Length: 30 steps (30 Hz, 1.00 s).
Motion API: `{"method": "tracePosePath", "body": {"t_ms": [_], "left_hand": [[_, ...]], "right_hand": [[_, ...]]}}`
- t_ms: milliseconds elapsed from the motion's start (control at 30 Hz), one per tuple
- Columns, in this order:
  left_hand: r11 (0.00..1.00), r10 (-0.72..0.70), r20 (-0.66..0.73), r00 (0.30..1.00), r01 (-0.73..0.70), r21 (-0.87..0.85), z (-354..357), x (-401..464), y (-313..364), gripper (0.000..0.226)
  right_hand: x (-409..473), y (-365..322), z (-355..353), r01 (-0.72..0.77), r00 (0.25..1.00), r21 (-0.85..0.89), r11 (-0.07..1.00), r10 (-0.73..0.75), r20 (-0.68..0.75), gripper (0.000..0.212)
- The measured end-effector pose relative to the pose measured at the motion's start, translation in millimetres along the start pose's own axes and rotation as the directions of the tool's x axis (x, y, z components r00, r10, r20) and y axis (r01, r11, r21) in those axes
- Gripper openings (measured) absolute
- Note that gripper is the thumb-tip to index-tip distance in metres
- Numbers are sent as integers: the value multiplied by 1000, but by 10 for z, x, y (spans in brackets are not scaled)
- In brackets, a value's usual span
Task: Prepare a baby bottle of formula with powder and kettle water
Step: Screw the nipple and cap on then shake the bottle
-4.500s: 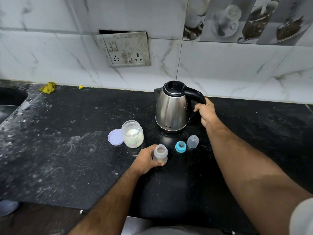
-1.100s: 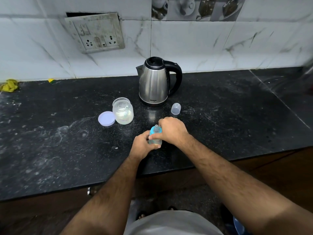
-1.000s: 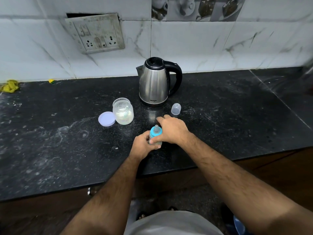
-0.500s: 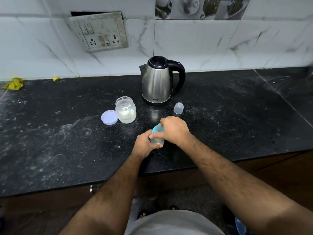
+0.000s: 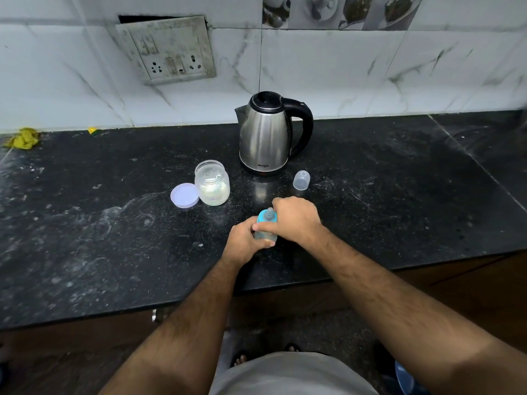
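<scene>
The left hand (image 5: pixel 244 240) wraps the clear body of the baby bottle (image 5: pixel 265 234), fingers curled round its lower half, while the right hand (image 5: pixel 293 220) closes over the blue teat collar (image 5: pixel 267 218) from the right, thumb and fingers pinched on the ring. The bottle stands upright on the black counter (image 5: pixel 370 195), a pale layer showing at its base.

Against half a second ago, both hands keep the same hold; the right hand's knuckles sit a touch further round the collar, and the teat tip shows more plainly above the fingers. Four and a half seconds ago the right hand was on the kettle handle and the collar lay loose on the counter.

Just beyond the hands, the clear dome cap (image 5: pixel 301 180) stands apart to the right rear. The steel kettle (image 5: pixel 266 135) sits behind, near the wall. The open powder jar (image 5: pixel 212 182) stands left of the kettle, its lilac lid (image 5: pixel 184 195) touching or nearly touching its left side.

The counter's front edge runs close below the bottle. Wide bare counter lies to the left and right of the hands.
</scene>
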<state>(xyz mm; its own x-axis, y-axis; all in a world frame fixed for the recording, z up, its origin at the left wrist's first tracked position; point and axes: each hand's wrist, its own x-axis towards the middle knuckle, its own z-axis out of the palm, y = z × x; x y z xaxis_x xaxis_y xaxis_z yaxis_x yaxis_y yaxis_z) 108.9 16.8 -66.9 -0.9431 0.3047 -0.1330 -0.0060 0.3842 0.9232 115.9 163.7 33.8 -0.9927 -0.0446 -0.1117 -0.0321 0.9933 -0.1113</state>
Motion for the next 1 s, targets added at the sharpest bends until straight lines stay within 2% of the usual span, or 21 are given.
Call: {"method": "tracePosePath", "body": {"t_ms": [100, 233, 333, 400, 500, 567, 667, 767, 833, 900, 967, 1000], "left_hand": [[1000, 9, -1, 1000, -9, -2, -4, 5, -11, 54], [999, -14, 7, 1000, 14, -32, 11, 24, -30, 54], [999, -10, 3, 1000, 10, -42, 19, 26, -43, 54], [999, -11, 0, 1000, 11, -42, 15, 16, -39, 53], [1000, -1, -2, 1000, 1, -26, 9, 6, -31, 52], [1000, 7, -2, 1000, -7, -24, 7, 3, -25, 52], [999, 9, 3, 1000, -9, -33, 5, 19, -42, 52], [999, -3, 10, 1000, 4, -54, 11, 37, -65, 55], [998, -1, 8, 1000, 2, -56, 14, 40, -79, 55], [999, -2, 10, 1000, 2, -51, 14, 40, -86, 54], [999, -1, 8, 1000, 1, -41, 16, 30, -82, 53], [1000, 5, 3, 1000, -5, -31, 14, 25, -75, 52]], "right_hand": [[13, 34, -43, -6, 1000, 31, 999, 6, -6, 74], [87, 128, -199, 162, 962, 254, 953, -210, 176, 74], [106, 150, -180, 209, 951, 293, 933, -264, 162, 49], [81, 125, -125, 169, 975, 266, 949, -200, 94, 35], [28, 59, 33, 45, 999, 139, 989, -44, -14, 51], [13, 38, 101, 15, 998, 80, 997, -10, -56, 60], [48, 131, 26, 69, 996, 184, 980, -77, 37, 66], [93, 244, -74, 189, 957, 331, 924, -249, 148, 78], [104, 272, -55, 224, 940, 387, 894, -303, 156, 70], [86, 276, 10, 212, 949, 431, 877, -291, 125, 51], [33, 238, 92, 177, 976, 408, 896, -213, 44, 38], [4, 195, 146, 142, 989, 368, 919, -151, -4, 40]]}}
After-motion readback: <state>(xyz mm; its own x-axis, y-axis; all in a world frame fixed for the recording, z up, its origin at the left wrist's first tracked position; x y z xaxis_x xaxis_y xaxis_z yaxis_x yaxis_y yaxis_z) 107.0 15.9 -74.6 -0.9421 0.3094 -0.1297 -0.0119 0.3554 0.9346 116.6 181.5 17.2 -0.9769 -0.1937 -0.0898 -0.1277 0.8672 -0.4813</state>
